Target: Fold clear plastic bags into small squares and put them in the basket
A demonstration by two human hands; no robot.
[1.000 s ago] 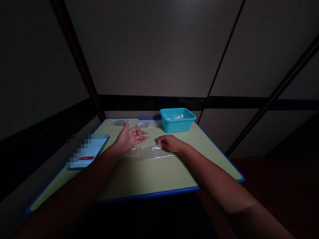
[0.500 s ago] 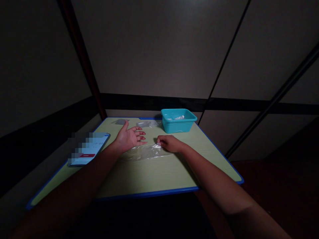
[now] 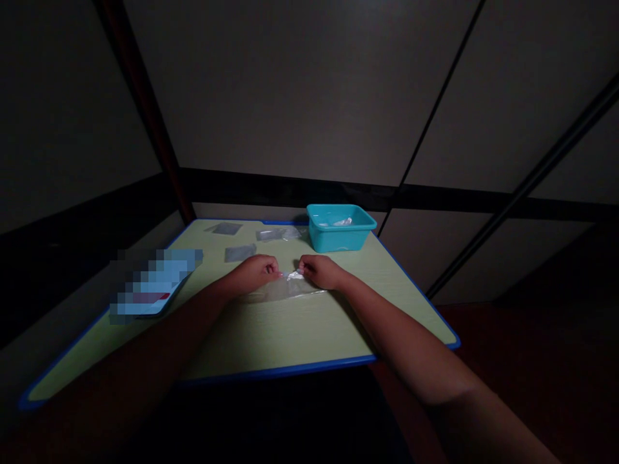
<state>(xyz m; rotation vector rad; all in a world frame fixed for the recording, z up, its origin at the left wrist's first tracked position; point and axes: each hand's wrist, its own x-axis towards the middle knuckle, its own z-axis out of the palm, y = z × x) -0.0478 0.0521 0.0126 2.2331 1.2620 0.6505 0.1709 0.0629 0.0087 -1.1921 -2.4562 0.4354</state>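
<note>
A clear plastic bag [image 3: 290, 288] lies low over the pale green table [image 3: 290, 335], stretched between both hands. My left hand [image 3: 261, 272] is closed, its thumb and finger pinching the bag's upper edge. Close by on the right, my right hand [image 3: 322, 270] pinches the same edge, its fingers curled. Light glints off the plastic between the fingertips. Just behind my left hand lies a folded clear packet [image 3: 240, 252].
A turquoise basket [image 3: 342, 240] with clear plastic inside stands at the back right. Two more flat plastic pieces, one greyish [image 3: 227, 229] and one clear [image 3: 279, 234], lie along the back. A tablet-like device [image 3: 162, 283], partly pixelated, rests at the left edge.
My left hand has turned from open, palm showing, to a pinch on the bag's edge. The folded packet behind it now shows. The whole view has shifted slightly.
</note>
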